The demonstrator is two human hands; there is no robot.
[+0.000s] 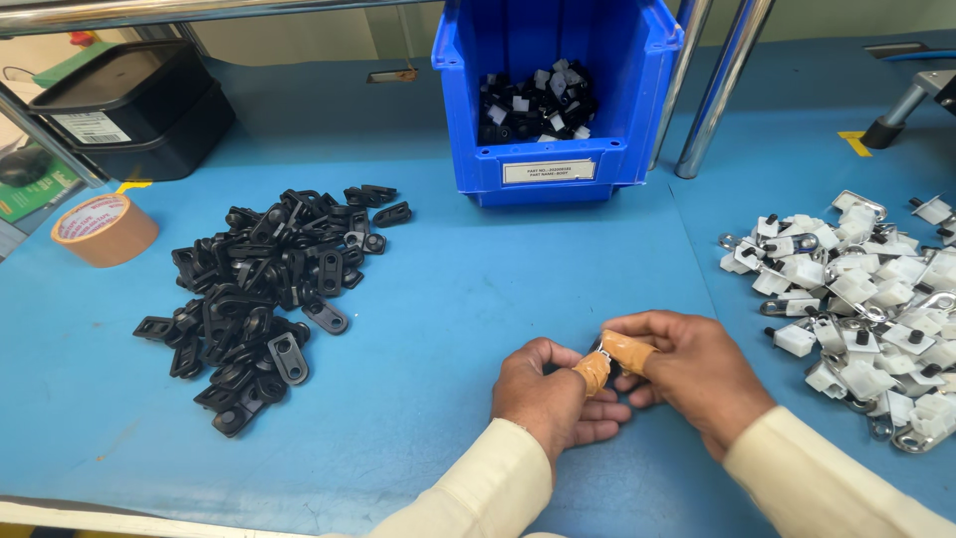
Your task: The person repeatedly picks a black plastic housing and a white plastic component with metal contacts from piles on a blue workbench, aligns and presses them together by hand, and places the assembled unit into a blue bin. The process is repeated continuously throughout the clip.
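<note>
While both hands, left hand (551, 397) and right hand (687, 374), pinch one small part (604, 361) in a tight grip, black plates (267, 294) await; white assemblies (866, 299) lie finished.

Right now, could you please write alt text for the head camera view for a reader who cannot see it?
Two hands, the left hand and right hand, meet over a blue worktable, pinching a small part between taped fingertips. A pile of black plastic pieces lies to the left, a pile of white parts to the right, and a blue bin stands behind.
</note>
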